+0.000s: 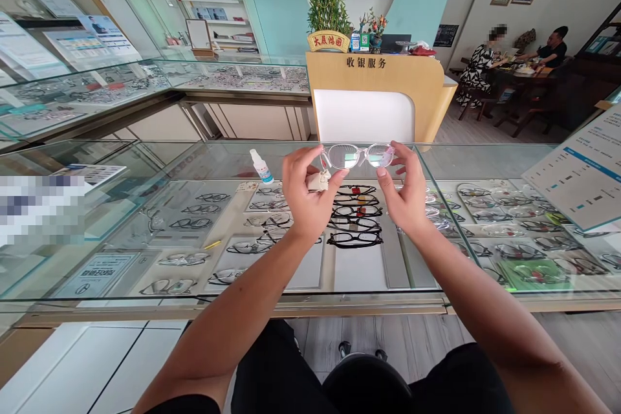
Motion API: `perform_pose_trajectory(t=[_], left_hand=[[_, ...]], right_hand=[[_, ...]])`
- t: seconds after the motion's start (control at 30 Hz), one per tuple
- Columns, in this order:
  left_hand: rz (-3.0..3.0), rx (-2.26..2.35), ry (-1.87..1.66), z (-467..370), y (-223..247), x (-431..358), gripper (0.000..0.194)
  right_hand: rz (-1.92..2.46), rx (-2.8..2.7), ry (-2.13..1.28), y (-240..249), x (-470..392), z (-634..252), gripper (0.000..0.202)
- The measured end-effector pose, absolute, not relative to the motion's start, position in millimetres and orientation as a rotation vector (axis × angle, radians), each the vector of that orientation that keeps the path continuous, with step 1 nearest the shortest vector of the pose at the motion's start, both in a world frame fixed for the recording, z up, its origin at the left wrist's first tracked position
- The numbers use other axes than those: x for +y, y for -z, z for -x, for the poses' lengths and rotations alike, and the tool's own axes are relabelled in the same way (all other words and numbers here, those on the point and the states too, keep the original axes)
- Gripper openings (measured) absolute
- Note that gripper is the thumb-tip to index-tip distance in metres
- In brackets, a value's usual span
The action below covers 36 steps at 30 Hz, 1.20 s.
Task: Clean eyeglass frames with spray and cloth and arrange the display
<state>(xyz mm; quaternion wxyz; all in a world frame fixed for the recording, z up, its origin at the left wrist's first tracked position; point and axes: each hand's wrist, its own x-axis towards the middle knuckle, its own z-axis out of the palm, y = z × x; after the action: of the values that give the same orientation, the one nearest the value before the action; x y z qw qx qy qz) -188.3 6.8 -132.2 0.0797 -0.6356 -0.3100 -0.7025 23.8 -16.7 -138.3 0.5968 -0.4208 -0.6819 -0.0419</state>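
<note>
Clear-framed eyeglasses (363, 154) are held up in both hands above the glass counter, lenses reflecting light. My left hand (306, 191) pinches their left side and also has a crumpled pale cloth (319, 180) tucked in its fingers. On the other side, my right hand (403, 184) grips the frame near the right lens with thumb and fingers. A small white spray bottle (261, 166) with a blue label stands on the counter left of my left hand. Below the hands, a column of dark-framed glasses (356, 225) lies inside the case.
The glass display counter (233, 306) runs across in front of me, with many frames inside. A tilted printed sign (579, 165) stands at right. Behind are a wooden cashier desk (378, 77) and two people seated at a table (526, 71). A black stool (366, 381) is below.
</note>
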Motion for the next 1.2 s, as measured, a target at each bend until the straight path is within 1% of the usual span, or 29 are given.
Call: perform_pose_trajectory(t=[0.73, 0.97, 1.2], left_hand=[[1.913, -0.973, 2.05, 190, 135, 9, 0.05], [2.033, -1.029, 2.14, 191, 137, 13, 0.048], [2.017, -1.123, 2.187, 188, 138, 14, 0.05]], right_hand=[[0.974, -1.57, 0.083, 140, -15, -23, 0.051], [0.915, -1.535, 0.17, 132, -19, -24, 0.05], [0.915, -1.529, 0.217, 130, -20, -25, 0.053]])
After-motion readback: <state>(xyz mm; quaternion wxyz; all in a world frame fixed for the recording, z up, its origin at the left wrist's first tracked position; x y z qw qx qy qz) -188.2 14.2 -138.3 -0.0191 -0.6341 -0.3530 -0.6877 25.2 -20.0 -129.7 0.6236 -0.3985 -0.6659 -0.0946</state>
